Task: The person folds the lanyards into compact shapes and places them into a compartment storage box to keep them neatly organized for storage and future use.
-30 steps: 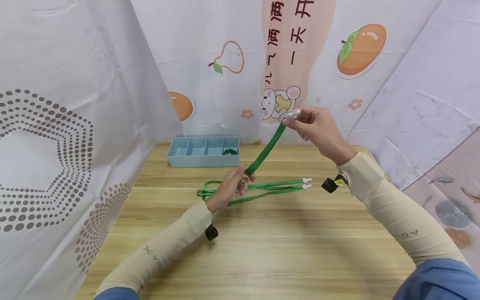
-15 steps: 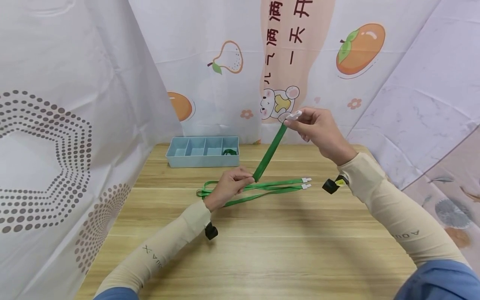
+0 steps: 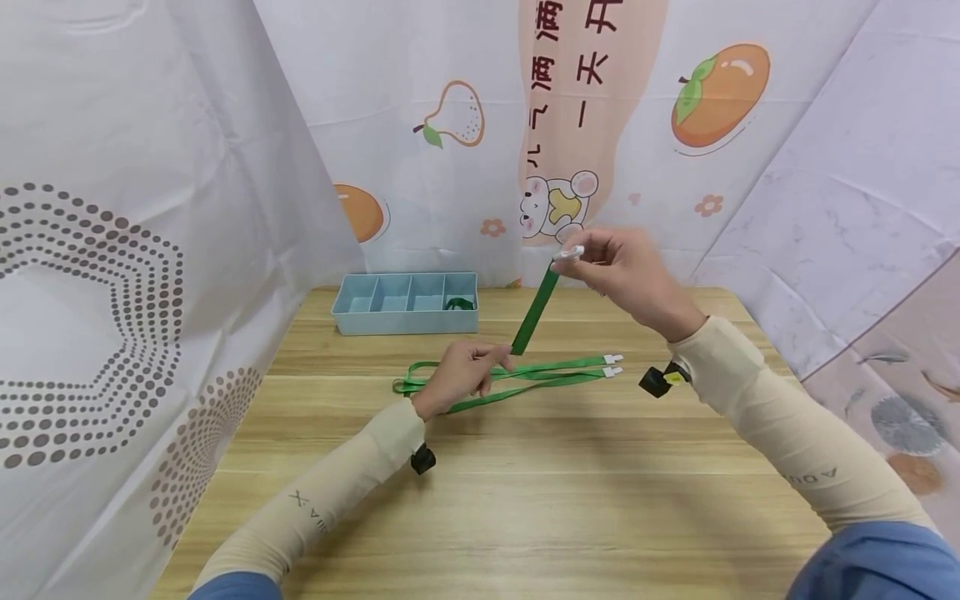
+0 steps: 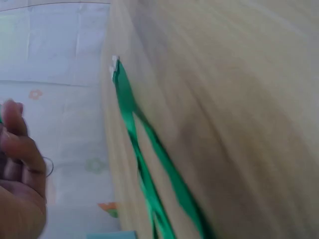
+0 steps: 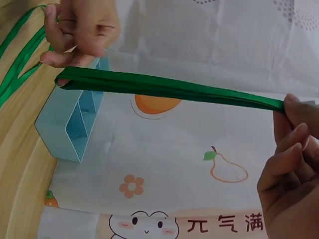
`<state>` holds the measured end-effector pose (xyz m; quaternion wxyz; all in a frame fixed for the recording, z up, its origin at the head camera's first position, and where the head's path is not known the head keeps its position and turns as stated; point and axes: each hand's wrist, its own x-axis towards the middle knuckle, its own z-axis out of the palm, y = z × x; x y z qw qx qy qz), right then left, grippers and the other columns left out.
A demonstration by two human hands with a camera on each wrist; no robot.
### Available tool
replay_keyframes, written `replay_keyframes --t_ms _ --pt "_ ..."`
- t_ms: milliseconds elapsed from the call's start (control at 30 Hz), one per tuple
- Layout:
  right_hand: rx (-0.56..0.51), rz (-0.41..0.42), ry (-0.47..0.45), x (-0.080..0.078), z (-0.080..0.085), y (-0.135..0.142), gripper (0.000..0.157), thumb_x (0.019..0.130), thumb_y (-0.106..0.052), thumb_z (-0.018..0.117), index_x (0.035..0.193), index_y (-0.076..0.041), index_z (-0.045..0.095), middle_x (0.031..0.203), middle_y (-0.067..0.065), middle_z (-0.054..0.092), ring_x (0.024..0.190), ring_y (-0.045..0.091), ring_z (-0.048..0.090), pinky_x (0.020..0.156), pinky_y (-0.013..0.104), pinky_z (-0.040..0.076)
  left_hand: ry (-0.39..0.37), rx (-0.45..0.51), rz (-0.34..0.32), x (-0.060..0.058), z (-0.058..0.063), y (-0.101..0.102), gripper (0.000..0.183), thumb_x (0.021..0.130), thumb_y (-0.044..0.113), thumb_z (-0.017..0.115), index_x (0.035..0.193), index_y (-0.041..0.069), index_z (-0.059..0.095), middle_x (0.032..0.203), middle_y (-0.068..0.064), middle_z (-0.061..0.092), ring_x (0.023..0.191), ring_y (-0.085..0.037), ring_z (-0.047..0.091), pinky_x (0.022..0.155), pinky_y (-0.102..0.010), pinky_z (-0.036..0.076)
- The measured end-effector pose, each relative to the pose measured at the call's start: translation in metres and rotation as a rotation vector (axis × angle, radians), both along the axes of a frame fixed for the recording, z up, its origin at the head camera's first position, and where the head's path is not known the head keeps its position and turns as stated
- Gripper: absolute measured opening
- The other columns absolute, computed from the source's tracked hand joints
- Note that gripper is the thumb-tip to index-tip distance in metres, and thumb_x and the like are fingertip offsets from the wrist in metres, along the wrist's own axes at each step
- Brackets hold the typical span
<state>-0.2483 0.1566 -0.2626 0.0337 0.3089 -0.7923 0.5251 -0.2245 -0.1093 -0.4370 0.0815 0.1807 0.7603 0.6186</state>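
Observation:
A folded green lanyard [image 3: 536, 317] stretches on a slant between my two hands above the table. My right hand [image 3: 626, 271] pinches its upper end at the white plastic clip [image 3: 570, 252]. At the lower end, my left hand [image 3: 459, 377] holds the fold; the right wrist view shows a fingertip [image 5: 63, 82] inside that loop of the strap. More green lanyards [image 3: 558, 365] lie on the table behind and under the left hand, their white clips [image 3: 613, 372] pointing right. In the left wrist view the left hand [image 4: 22, 194] shows only at the edge.
A light-blue tray [image 3: 405, 322] with several compartments stands at the back of the wooden table [image 3: 525, 517]. Its right compartment contains a coiled green strap [image 3: 460, 303]. Printed curtains [image 3: 450, 200] hang close behind and at the left side.
My left hand has slid down the strap to the fold and turned over. The right hand, still pinching the clip, has come slightly down and left.

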Motion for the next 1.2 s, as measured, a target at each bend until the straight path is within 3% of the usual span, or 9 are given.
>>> replay_keyframes --t_ms 133,233,367,467,533,700,767,1000,1200 --pt "0.081 0.111 0.116 0.014 -0.007 -0.008 0.005 0.097 -0.011 0.073 0.100 -0.013 0.075 0.080 0.002 0.066 0.059 0.016 0.049 0.050 0.025 0.040 -0.090 0.004 0.002 -0.007 0.012 -0.002 0.071 0.105 0.065 0.035 0.128 0.008 0.071 0.113 -0.010 0.074 0.049 -0.033 0.055 0.048 -0.031 0.042" --pt "0.120 0.228 0.229 0.028 -0.015 -0.017 0.015 0.096 0.000 0.072 0.100 -0.014 0.074 0.090 -0.002 0.071 0.064 0.013 0.053 0.054 0.023 0.043 -0.192 0.057 0.019 -0.015 0.025 -0.005 0.075 0.104 0.068 0.036 0.139 0.007 0.063 0.120 -0.011 0.073 0.048 -0.025 0.058 0.048 -0.029 0.044" --pt "0.191 0.348 0.397 0.049 -0.029 -0.029 0.026 0.091 0.007 0.074 0.102 -0.016 0.073 0.084 -0.008 0.064 0.062 0.006 0.048 0.054 0.022 0.041 -0.241 0.145 0.083 -0.026 0.039 -0.009 0.059 0.102 0.056 0.059 0.134 0.008 0.068 0.088 -0.012 0.075 0.046 -0.017 0.053 0.047 -0.028 0.040" --pt "0.232 0.405 0.484 0.061 -0.044 -0.037 0.031 0.088 0.009 0.075 0.104 -0.017 0.070 0.085 -0.010 0.062 0.061 0.002 0.044 0.055 0.020 0.040 -0.216 0.181 0.120 -0.030 0.049 -0.011 0.048 0.098 0.041 0.072 0.133 0.008 0.070 0.063 -0.009 0.062 0.044 -0.015 0.047 0.048 -0.028 0.036" --pt "0.254 0.414 0.511 0.065 -0.055 -0.041 0.032 0.087 0.008 0.077 0.104 -0.018 0.069 0.085 -0.011 0.061 0.061 0.001 0.045 0.056 0.019 0.041 -0.211 0.190 0.134 -0.030 0.054 -0.012 0.049 0.097 0.035 0.075 0.137 0.010 0.067 0.066 -0.004 0.062 0.046 -0.013 0.043 0.050 -0.028 0.035" --pt "0.269 0.408 0.432 0.070 -0.088 -0.047 0.030 0.088 0.007 0.076 0.104 -0.019 0.070 0.082 -0.012 0.059 0.060 -0.002 0.044 0.055 0.018 0.042 -0.219 0.187 0.151 -0.028 0.060 -0.016 0.051 0.095 0.028 0.078 0.141 0.009 0.063 0.110 -0.005 0.070 0.051 -0.012 0.037 0.053 -0.027 0.032" --pt "0.271 0.404 0.370 0.071 -0.102 -0.048 0.029 0.089 0.006 0.075 0.104 -0.019 0.071 0.079 -0.013 0.058 0.059 -0.002 0.043 0.055 0.018 0.041 -0.210 0.169 0.157 -0.026 0.060 -0.016 0.051 0.095 0.026 0.078 0.141 0.010 0.063 0.117 -0.009 0.071 0.052 -0.012 0.036 0.053 -0.027 0.031" --pt "0.294 0.346 0.210 0.071 -0.141 -0.052 0.025 0.093 0.002 0.074 0.103 -0.021 0.073 0.077 -0.014 0.056 0.060 0.000 0.043 0.056 0.021 0.041 -0.168 0.129 0.186 -0.018 0.058 -0.012 0.043 0.093 0.027 0.080 0.134 0.015 0.070 0.124 -0.002 0.071 0.051 -0.013 0.035 0.053 -0.028 0.031" --pt "0.314 0.262 0.157 0.068 -0.155 -0.051 0.020 0.093 -0.002 0.075 0.102 -0.020 0.075 0.081 -0.013 0.062 0.059 0.003 0.044 0.055 0.022 0.041 -0.160 0.076 0.160 -0.015 0.055 -0.010 0.055 0.089 0.027 0.084 0.141 0.024 0.065 0.113 -0.007 0.070 0.048 -0.012 0.031 0.052 -0.029 0.030"
